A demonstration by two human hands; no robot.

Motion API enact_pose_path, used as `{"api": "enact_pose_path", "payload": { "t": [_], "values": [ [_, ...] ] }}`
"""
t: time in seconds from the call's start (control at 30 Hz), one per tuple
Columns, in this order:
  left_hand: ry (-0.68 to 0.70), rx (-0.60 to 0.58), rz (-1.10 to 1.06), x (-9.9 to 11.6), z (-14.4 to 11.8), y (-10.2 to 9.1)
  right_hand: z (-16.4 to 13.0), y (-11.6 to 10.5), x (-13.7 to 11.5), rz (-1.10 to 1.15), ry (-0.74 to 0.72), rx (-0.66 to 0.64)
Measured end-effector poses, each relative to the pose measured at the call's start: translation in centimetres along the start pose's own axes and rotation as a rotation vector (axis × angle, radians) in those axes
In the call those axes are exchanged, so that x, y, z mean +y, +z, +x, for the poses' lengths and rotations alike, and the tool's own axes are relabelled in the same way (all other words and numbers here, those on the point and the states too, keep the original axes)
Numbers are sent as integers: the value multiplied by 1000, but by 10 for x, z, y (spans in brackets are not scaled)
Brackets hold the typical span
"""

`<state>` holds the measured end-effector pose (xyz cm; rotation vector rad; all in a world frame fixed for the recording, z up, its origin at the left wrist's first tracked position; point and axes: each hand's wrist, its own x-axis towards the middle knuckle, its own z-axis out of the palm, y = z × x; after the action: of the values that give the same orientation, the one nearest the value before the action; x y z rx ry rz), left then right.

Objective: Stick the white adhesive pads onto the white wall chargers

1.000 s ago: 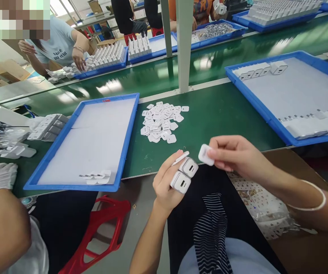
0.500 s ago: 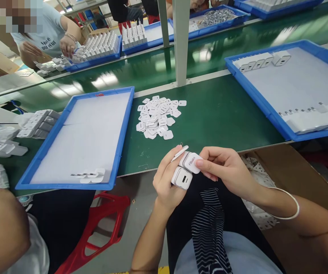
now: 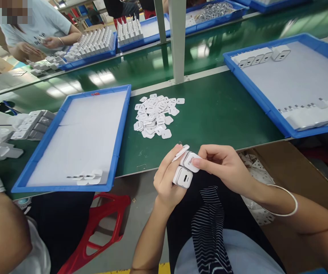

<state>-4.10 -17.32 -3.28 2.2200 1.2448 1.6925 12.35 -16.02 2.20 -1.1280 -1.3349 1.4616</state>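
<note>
Above my lap, my left hand (image 3: 168,177) is closed around two white charger bodies. The nearer charger (image 3: 183,177) shows a dark USB port on its end. Against it sits the other charger (image 3: 190,161), printed with lettering on its end face. A thin white cover plate (image 3: 182,151) is held between the fingers of the same hand. My right hand (image 3: 223,163) pinches the edge of the lettered face between thumb and fingers. Beyond my hands, a pile of small white cover plates (image 3: 155,116) lies on the green table.
A blue tray (image 3: 121,131) on the left holds a few white pieces. Rows of chargers stand in the blue tray (image 3: 255,91) on the right. A white post (image 3: 177,42) rises behind the pile. Co-workers sit across the bench and at my left, near a red stool (image 3: 107,220).
My hands keep nearly the same pose around the chargers. The view has shifted slightly. Across the bench, a co-worker's hand has moved back from the tray toward their body.
</note>
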Motion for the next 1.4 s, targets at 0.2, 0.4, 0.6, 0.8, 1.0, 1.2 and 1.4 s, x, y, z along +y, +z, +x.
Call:
{"api": "enact_pose_path", "payload": {
  "t": [0.2,0.4,0.6,0.8,1.0,1.2,1.4],
  "values": [
    [57,14,22,-2,-2,2,2,-1,-7,6,31,-24],
    [83,17,28,-3,-3,3,4,-3,-7,7,65,-46],
    [112,11,7,-5,-2,4,8,-10,-5,-120,111,-101],
    [89,1,11,-5,-3,6,12,-15,-4,-160,135,-124],
    [51,-7,-15,-5,-5,9,19,-19,-5,-237,110,-170],
    [-32,-14,-60,-2,-5,11,24,-22,-8,-337,76,-187],
    [-205,-38,-187,2,-1,11,23,-20,4,-271,28,-120]
  ]
}}
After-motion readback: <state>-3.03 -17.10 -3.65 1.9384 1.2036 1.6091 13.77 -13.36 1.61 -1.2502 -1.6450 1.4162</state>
